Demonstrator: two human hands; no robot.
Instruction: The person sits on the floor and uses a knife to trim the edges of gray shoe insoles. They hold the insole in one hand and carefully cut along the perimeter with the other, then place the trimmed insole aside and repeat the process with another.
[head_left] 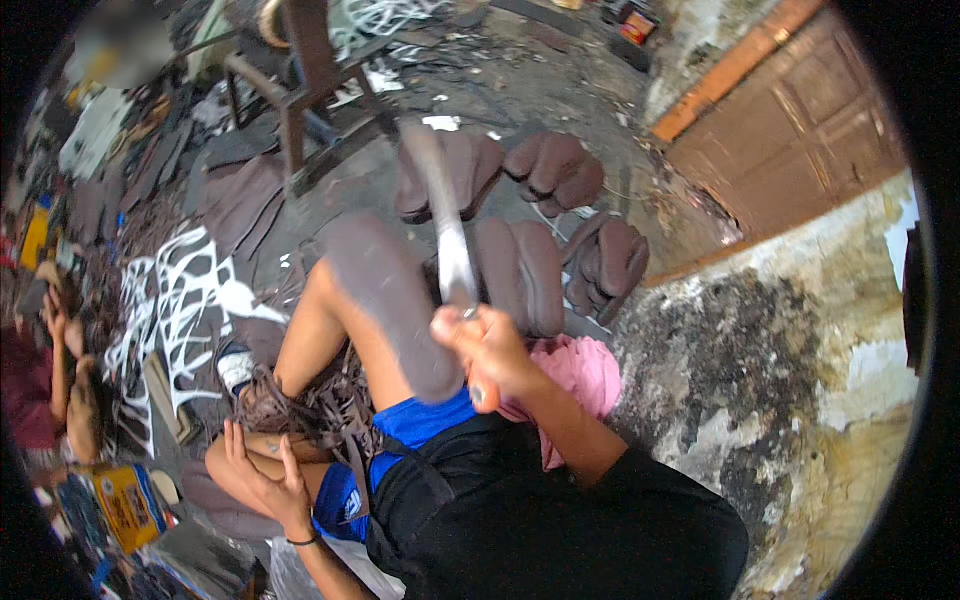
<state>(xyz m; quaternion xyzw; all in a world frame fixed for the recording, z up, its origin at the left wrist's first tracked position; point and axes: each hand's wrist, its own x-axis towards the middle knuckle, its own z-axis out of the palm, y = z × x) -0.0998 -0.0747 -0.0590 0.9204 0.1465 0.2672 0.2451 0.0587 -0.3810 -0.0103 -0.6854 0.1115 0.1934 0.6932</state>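
My right hand [490, 345] is closed around the orange handle of a knife [455, 255], whose long metal blade points away from me and is blurred toward its tip. Just left of that hand, a brown shoe sole [385, 300] lies over my raised leg or hovers above it; I cannot tell which. The sole's near end comes close to my right fingers, and its far end is slightly smeared. My left hand [268, 490] is open, palm up with fingers apart, above my bent leg and holding nothing. Thin brown offcut strips [340, 415] are heaped between my legs.
Stacks of brown soles [530, 275] stand on the floor ahead. A white cut-out sheet [180, 300] and a yellow-and-blue box [125, 505] are at left, near another person's arm [62, 370]. A wooden chair [300, 100] stands beyond; a stained wall [750, 370] rises at right.
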